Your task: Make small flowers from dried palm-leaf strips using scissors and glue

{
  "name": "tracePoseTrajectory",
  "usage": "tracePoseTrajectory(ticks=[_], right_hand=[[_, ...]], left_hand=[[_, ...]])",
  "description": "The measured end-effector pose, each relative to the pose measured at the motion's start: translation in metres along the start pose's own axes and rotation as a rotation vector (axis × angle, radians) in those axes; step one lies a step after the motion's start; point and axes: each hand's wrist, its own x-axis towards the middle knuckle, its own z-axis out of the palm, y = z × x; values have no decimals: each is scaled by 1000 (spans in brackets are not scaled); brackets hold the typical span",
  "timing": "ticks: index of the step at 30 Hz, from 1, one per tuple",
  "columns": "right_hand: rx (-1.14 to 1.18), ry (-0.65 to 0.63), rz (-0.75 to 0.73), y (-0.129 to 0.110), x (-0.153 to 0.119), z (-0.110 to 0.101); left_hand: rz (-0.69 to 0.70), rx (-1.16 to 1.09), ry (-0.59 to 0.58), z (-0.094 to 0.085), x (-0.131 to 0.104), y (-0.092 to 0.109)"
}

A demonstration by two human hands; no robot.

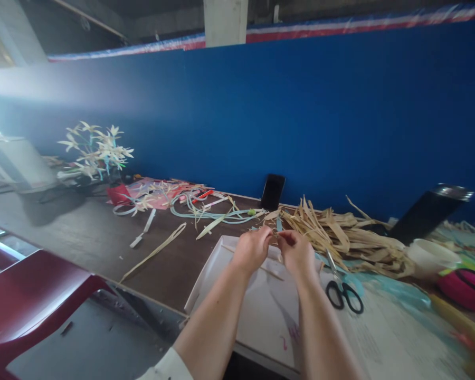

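Note:
Over the far part of a white box lid (257, 316), my left hand (253, 249) is closed, fingertips pinched on something small and thin that I cannot make out. My right hand (296, 252) is also closed beside it, its fingertips almost meeting the left ones at the same small piece. Thin sticks (271, 273) lie on the lid between and below the hands. Dried husk strips (332, 232) are piled to the right of my right hand. Scissors (344, 296) with black handles lie open-bladed or shut, I cannot tell, right of my right forearm.
A phone (273, 192) leans against the blue partition (320, 116). Pale cords (214, 215) and scraps lie left of it. Husk flowers (98, 150) stand farther left. A black bottle (427, 214), white bowl (433, 257) and pink pouch (465, 289) are right. A red chair (35, 295) is lower left.

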Motion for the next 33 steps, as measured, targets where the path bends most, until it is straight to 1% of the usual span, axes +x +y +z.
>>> tracePoseTrajectory(ticks=[3,7,10,13,16,19,21,25,27,30,33], right_hand=[[-24,1,-55,-4,-1,-1],[-103,-15,-153,-2,-2,0],[-76,2,-245,-1,-1,0],[6,19,-282,-4,-1,-2],[94,15,-264,-10,-4,-5],[195,2,-219,-16,-6,-7],[277,-27,-173,-17,-6,-6],[452,-148,-56,-17,-6,-6],[504,-214,-18,-15,-5,-6],[551,-280,17,-12,-4,-7],[534,-301,33,-9,-2,-7]], left_hand=[[-65,-35,-33,-2,-1,3],[-128,-157,-25,-4,-1,4],[-200,-377,-4,-5,2,3],[-352,-707,-27,-6,8,1],[-481,-1046,-115,-8,12,-2],[-542,-1329,-216,-12,11,-5],[-567,-1449,-289,-14,9,-6],[-675,-1580,-470,-18,6,-7],[-717,-1627,-530,-19,6,-8],[-730,-1656,-568,-19,6,-9],[-725,-1607,-538,-18,7,-9]])
